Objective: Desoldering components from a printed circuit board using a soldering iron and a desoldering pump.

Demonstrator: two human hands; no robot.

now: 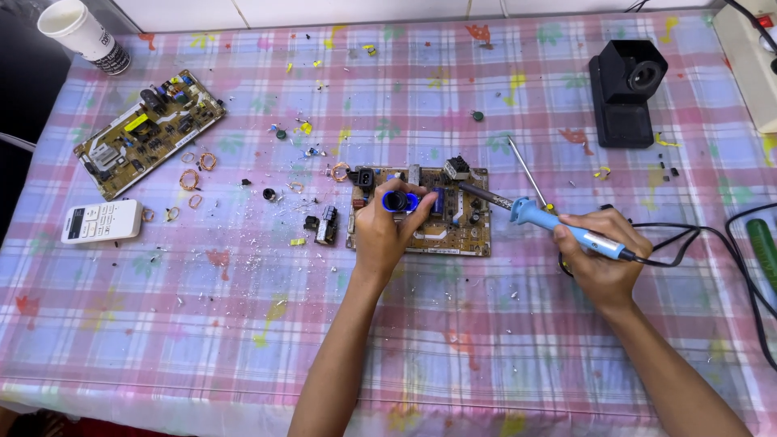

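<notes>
- The near half of the table [202, 340] lies open on both sides of the forearms, with only crumbs.
- Left of the circuit board [421, 212], small loose parts [322, 225] and wire coils [190, 180] crowd the way.
- On the right, black cables [712, 243] cross the cloth.
- A black stand [625, 93] blocks the far right corner.

table: covered w/ plaid cloth [243, 340], pink/blue/lilac checks, yellow + orange leaf prints; cloth hangs over near edge
centre: tan circuit board [453, 235] flat on cloth, comps facing up
upper left: 2nd circuit board [150, 129], lying at an angle
left: white remote [101, 221], just below 2nd board
far left corner: white paper cup [81, 32], at table edge
betw. boards: copper wire coils [194, 174], small black parts [320, 225], scattered white crumbs/bits
upper right: black boxy device [627, 89] w/ round opening
far right: white power strip [749, 61]; green-handled tool [765, 251], partly out of view
right: black cable [704, 235] looping across cloth
</notes>
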